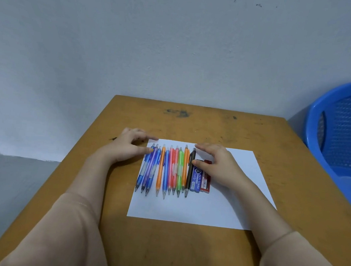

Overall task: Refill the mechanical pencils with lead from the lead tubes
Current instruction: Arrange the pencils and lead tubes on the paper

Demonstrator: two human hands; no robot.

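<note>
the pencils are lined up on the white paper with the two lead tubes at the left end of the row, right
No: the head view shows the lead tubes at the right end of the row, beside the black pencil. The pencils do lie lined up on the white paper.

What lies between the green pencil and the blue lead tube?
The head view shows two pencils there: an orange pencil beside the green pencil, then a black pencil against the blue lead tube.

paper [217, 198] white | table [183, 247] ochre | basket [337, 127] blue, perforated
</note>
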